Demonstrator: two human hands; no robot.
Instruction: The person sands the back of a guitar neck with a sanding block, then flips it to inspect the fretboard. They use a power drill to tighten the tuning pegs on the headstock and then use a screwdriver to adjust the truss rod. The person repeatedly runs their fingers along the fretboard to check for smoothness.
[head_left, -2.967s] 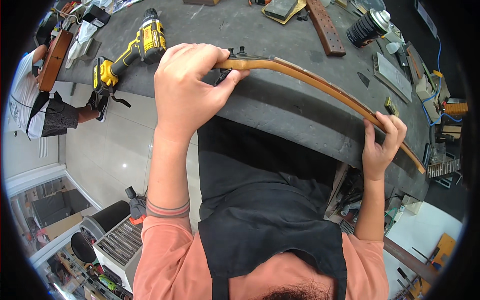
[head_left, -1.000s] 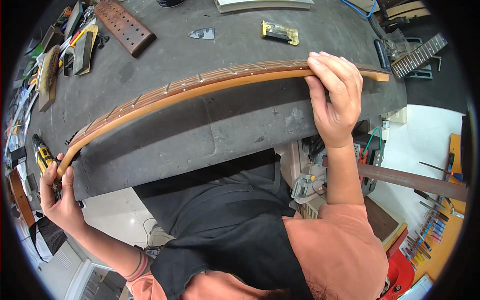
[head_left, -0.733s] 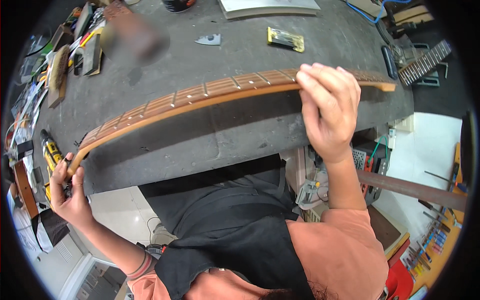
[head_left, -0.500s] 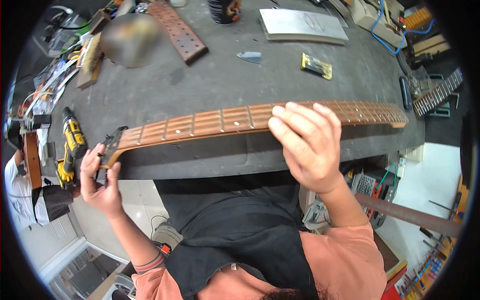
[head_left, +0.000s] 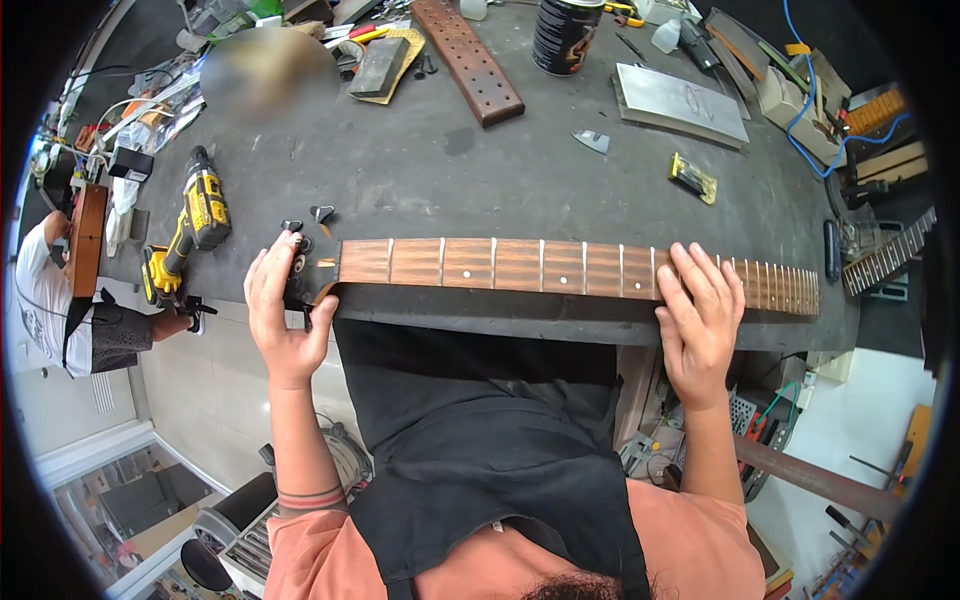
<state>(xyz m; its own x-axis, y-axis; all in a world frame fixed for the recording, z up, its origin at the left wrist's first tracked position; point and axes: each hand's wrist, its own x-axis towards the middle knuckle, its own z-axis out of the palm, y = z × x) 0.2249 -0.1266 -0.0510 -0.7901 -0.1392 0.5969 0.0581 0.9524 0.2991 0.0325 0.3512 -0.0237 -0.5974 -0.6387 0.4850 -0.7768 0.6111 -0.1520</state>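
A guitar neck (head_left: 515, 267) lies crosswise near the front edge of the dark workbench, its wooden fretboard with metal frets and pale dot markers facing up. The black headstock (head_left: 303, 268) with its tuners is at the left end. My left hand (head_left: 286, 318) grips that headstock, thumb on the near side and fingers curled at its outer end. Farther right, my right hand (head_left: 702, 335) clasps the neck past its middle, fingers over the frets and thumb at the near edge. The underside of the neck is hidden.
A yellow-black cordless drill (head_left: 192, 222) lies left of the headstock. Behind the neck are a small blade (head_left: 592, 141), a yellow-black packet (head_left: 693, 180), a metal plate (head_left: 680, 107), a drilled wooden block (head_left: 467, 60) and a black can (head_left: 566, 35). Another person (head_left: 62, 290) stands at far left.
The neck has rolled so its fretboard faces up more squarely, and it lies straighter. My right hand has slid rightward along the frets. My left hand keeps hold of the headstock. The view has shifted.
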